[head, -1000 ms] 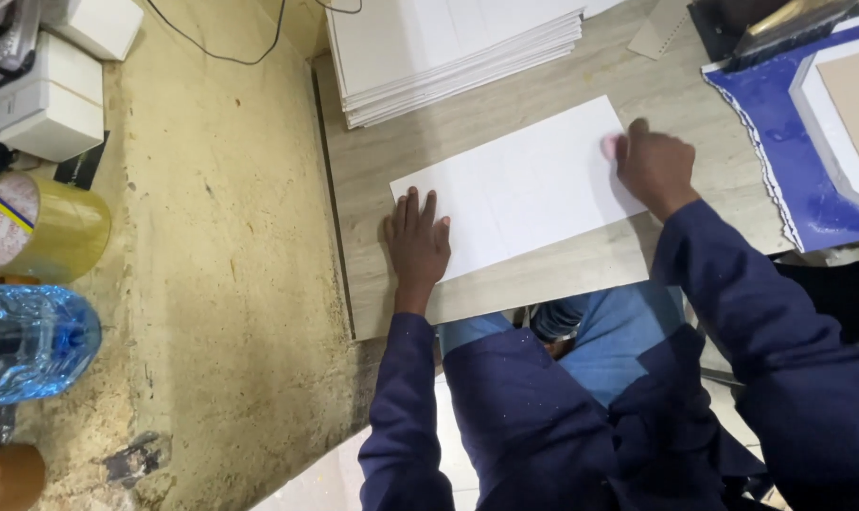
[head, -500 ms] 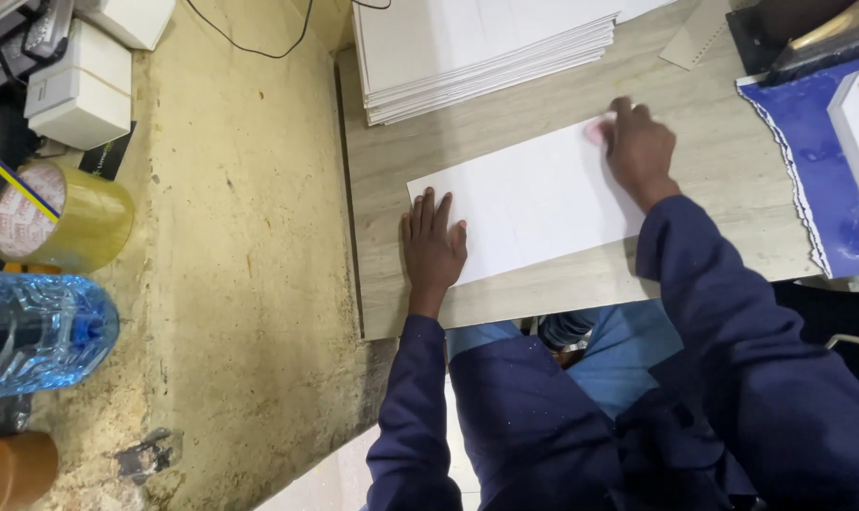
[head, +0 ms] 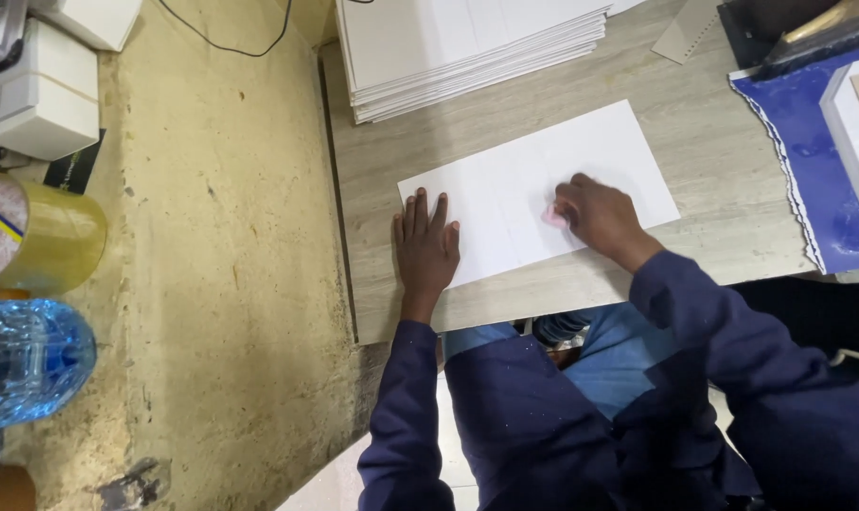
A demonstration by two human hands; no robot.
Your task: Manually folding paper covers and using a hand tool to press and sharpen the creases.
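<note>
A: Where does the sheet [head: 533, 194] lie?

B: Flat on the wooden bench [head: 723, 170], slightly askew, near the front edge, just below the stack of white boards [head: 467, 47].

A: The left hand [head: 425, 248]?

B: Palm down, fingers spread and extended, pressing the sheet's lower left corner. Its grip is unclenched; it holds nothing, only rests on the paper.

A: The right hand [head: 600, 216]?

B: On the middle of the sheet, fingers curled around a small pink eraser [head: 553, 217], whose tip touches the paper. The grip is closed about that piece.

A: What lies to the right?

B: A blue sheet [head: 808, 132] with a ragged edge, bearing a white block [head: 850, 123]; well apart from the paper.

A: And to the left, off the bench?

B: A rough yellowish surface [head: 212, 237]. Along its far left: a white box [head: 41, 99], a roll of yellow tape [head: 41, 237], and a clear bottle [head: 27, 360] with a blue label, lying on its side. A black cable [head: 226, 43] runs across near the top.

A: The sleeves?

B: Dark blue, both reaching in from the lower edge.
</note>
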